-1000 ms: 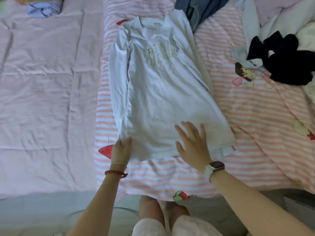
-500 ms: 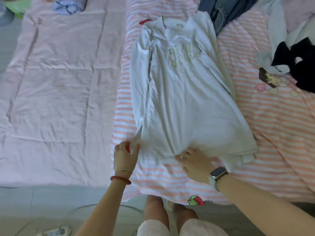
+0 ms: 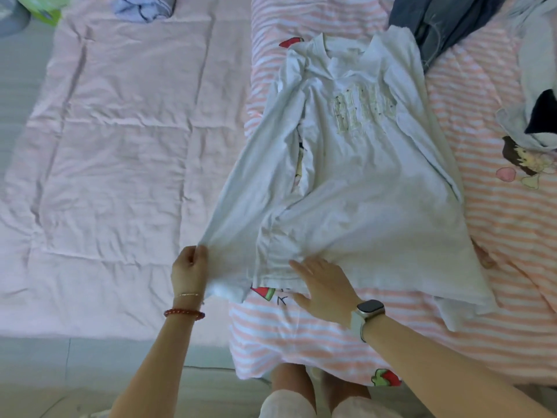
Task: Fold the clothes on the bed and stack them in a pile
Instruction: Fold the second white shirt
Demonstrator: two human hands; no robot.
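A white long-sleeved shirt with a pale printed chest lies face up on the pink-striped blanket, collar away from me. My left hand grips the cuff end of its left sleeve, drawn out diagonally toward the pink sheet. My right hand lies flat with straight fingers on the shirt's lower hem, pressing it down. The shirt's right sleeve lies folded along its right side.
A pink quilted sheet covers the left half of the bed. Dark denim clothes lie beyond the collar. A heap of pale and black garments sits at the right edge. A crumpled bluish garment lies far left.
My left hand has pulled the left sleeve out from the shirt's side toward the left. My right hand has flattened on the hem. The view has shifted.
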